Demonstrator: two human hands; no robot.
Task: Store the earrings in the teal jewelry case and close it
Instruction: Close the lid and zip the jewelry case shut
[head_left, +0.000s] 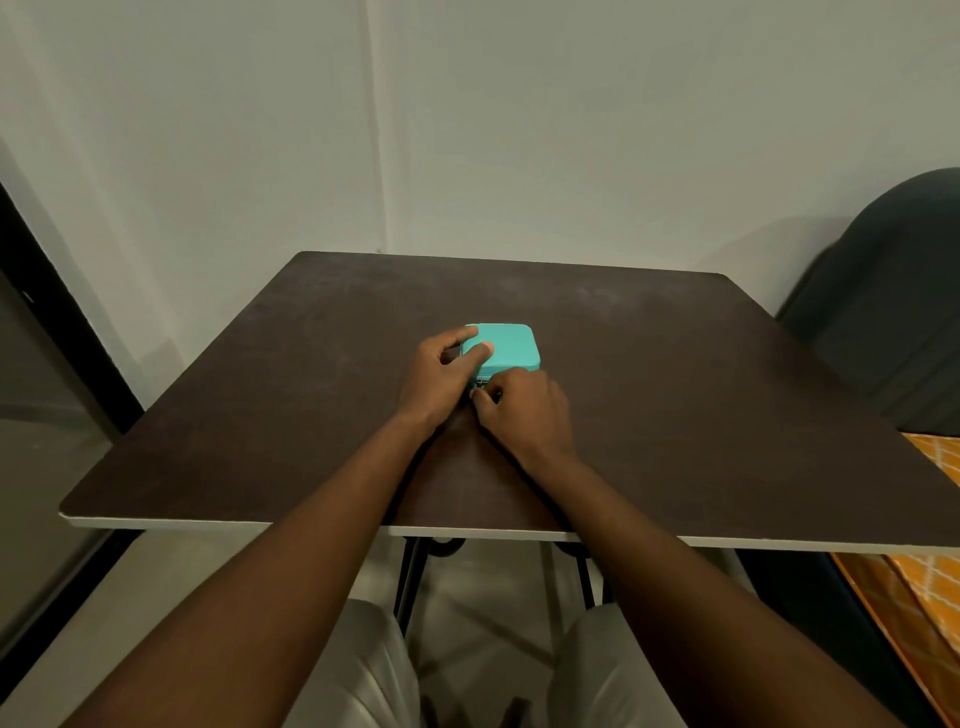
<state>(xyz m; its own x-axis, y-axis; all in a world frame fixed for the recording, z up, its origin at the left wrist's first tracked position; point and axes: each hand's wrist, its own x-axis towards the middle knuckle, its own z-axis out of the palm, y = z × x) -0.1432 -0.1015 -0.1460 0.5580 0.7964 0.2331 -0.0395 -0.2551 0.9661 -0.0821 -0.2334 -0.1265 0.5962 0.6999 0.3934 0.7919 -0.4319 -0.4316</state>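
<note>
A small teal jewelry case (511, 347) sits near the middle of the dark brown table (675, 395) with its lid down. My left hand (439, 379) grips the case's left side, thumb resting on the lid. My right hand (522, 413) is at the case's near front edge, fingers pinched together on what looks like a small zipper pull (480, 385). No earrings are visible anywhere.
A pale wall stands just behind the table. A dark rounded chair back (893, 306) rises at the right, with orange patterned fabric (930, 561) below it. The table's black metal legs (410, 577) and my knees show under the near edge.
</note>
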